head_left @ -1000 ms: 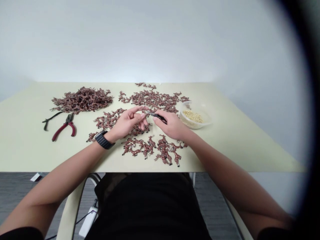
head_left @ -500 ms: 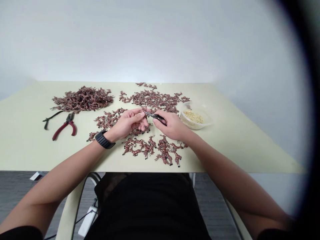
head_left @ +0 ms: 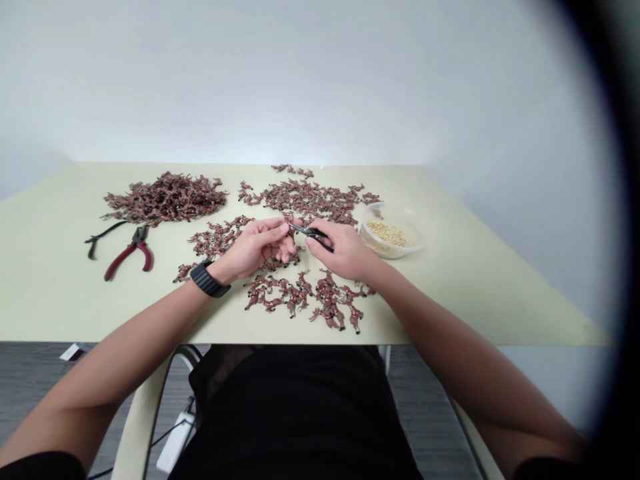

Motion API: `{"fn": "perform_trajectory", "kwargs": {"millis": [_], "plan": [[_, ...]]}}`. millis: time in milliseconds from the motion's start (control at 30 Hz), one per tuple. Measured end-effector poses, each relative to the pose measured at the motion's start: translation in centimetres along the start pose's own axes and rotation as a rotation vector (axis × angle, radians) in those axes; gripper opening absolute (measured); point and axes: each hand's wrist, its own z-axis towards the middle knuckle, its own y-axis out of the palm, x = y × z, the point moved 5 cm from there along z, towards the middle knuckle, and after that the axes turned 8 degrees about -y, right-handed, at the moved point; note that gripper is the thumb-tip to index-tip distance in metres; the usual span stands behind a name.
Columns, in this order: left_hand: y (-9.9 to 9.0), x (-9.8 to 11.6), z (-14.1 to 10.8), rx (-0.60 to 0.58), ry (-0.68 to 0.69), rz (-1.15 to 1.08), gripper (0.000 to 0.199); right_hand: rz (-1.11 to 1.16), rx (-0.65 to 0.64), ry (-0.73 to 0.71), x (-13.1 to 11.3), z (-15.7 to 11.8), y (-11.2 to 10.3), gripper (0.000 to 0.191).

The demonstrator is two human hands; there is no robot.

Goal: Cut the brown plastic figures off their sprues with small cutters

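My right hand [head_left: 345,250] is closed around small black-handled pliers [head_left: 318,236], their slim metal jaws pointing left. At the jaw tips, my left hand [head_left: 264,247] pinches thumb against forefinger, with the other fingers curled. Whatever sits in that pinch is too small to make out. Below both hands lie several brown animal-shaped figures [head_left: 330,303] with dark feet, like little deer. More such figures [head_left: 217,239] spread beside and partly under my left hand. Right of my right hand stands a clear plastic bowl [head_left: 420,248] with small gold-coloured pieces [head_left: 387,234] in it.
A dense heap of brown figures [head_left: 167,199] rises at the back left, and a flatter group [head_left: 310,200] lies beyond my hands. Red-handled pliers [head_left: 131,257] and a black-handled tool [head_left: 104,235] rest on the left of the pale table [head_left: 475,287]. A wall stands behind.
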Motion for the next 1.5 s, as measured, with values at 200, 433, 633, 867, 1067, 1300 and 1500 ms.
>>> {"fn": "perform_trajectory", "kwargs": {"millis": [200, 433, 633, 867, 1067, 1300, 1500], "plan": [[-0.3, -0.3, 0.1, -0.016, -0.006, -0.006, 0.041, -0.009, 0.007, -0.005, -0.1, 0.0, -0.1, 0.026], [0.2, 0.3, -0.1, 0.062, 0.101, 0.269, 0.054, 0.125, -0.031, 0.084, -0.2, 0.0, 0.1, 0.031], [-0.4, 1.6, -0.9, 0.286, 0.348, 0.81, 0.054, 0.76, -0.281, 0.399, 0.5, -0.6, 1.3, 0.037], [0.2, 1.4, -0.9, 0.256, 0.298, 0.784, 0.055, 0.846, -0.29, 0.448, 0.9, -0.8, 1.0, 0.039], [0.3, 0.5, -0.1, 0.094, 0.134, 0.324, 0.055, 0.132, 0.021, 0.094, 0.5, -0.1, -0.2, 0.032], [0.0, 0.1, 0.0, 0.033, 0.098, 0.131, 0.05, -0.029, 0.032, -0.019, -0.1, -0.1, -0.4, 0.024], [0.2, -0.1, 0.0, 0.013, 0.073, 0.092, 0.049, -0.032, 0.039, -0.067, -0.1, -0.1, -0.3, 0.024]]}}
